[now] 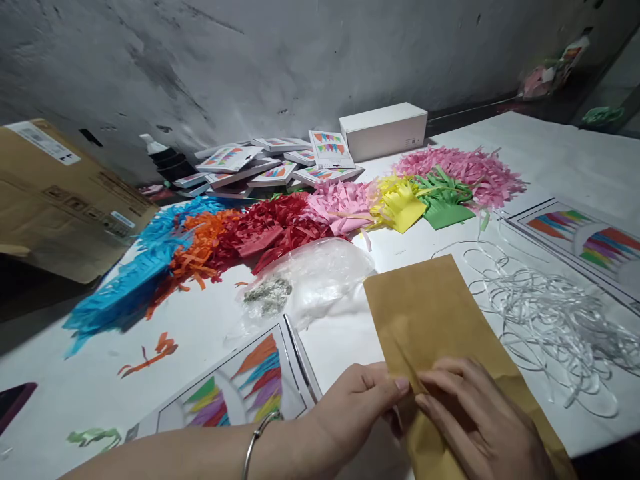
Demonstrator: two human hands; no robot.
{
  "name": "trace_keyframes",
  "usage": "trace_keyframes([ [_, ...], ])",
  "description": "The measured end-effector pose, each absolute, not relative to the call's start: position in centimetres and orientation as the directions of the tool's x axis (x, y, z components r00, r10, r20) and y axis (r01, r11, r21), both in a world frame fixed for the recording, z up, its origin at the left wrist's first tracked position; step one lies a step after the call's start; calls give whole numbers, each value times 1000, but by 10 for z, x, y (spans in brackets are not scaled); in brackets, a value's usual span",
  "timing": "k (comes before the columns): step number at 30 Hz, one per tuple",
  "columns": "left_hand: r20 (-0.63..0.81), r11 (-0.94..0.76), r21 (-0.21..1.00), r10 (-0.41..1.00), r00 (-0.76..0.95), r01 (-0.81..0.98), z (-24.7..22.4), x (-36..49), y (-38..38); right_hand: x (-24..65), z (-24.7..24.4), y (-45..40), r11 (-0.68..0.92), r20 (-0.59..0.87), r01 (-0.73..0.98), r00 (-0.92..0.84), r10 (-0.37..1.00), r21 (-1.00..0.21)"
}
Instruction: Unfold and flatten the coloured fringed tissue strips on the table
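Note:
A brown paper envelope [430, 307] lies slanted across the near right of the white table. My left hand [357, 407] pinches its left edge between thumb and fingers. Close beside it, my right hand [480, 420] grips a raised fold in the paper, its fingers bent over the envelope. Left of my hands is a flat box with a printed picture of coloured fringes [260, 373], partly covered by my left arm. A clear plastic bag [325, 273] rests just beyond the envelope. Tangled white cord [555, 313] is heaped to its right.
Fringed paper runs across the table: blue [125, 287], orange [200, 247], red [270, 233], pink [455, 173], yellow [400, 207] and green [445, 200]. Behind are stacked printed boxes [273, 175] and a white box [385, 130]. A cardboard carton [65, 200] stands left; another printed box [590, 240] lies right.

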State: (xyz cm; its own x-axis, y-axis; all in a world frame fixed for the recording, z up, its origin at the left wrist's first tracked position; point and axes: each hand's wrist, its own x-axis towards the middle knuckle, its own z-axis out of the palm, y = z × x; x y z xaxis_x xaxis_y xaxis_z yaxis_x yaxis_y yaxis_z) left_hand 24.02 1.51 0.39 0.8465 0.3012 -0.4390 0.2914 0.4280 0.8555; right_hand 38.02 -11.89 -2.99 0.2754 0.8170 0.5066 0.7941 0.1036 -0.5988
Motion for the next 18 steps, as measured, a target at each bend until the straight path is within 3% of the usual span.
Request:
trace_keyframes([
  [5, -459, 463, 837, 309, 833, 290, 8, 241, 14, 383, -26, -120, 210, 621, 880, 116, 775, -426],
  [9, -510, 522, 794, 292, 809, 312, 10, 243, 13, 385, -21, -120, 215, 715, 924, 83, 694, -316],
  [14, -561, 629, 716, 259, 786, 304, 10, 243, 13, 377, -28, -112, 214, 772, 937, 82, 630, -275],
  [18, -558, 624, 724, 278, 782, 294, 5, 243, 17, 373, -31, -113, 151, 772, 926, 190, 607, -347],
])
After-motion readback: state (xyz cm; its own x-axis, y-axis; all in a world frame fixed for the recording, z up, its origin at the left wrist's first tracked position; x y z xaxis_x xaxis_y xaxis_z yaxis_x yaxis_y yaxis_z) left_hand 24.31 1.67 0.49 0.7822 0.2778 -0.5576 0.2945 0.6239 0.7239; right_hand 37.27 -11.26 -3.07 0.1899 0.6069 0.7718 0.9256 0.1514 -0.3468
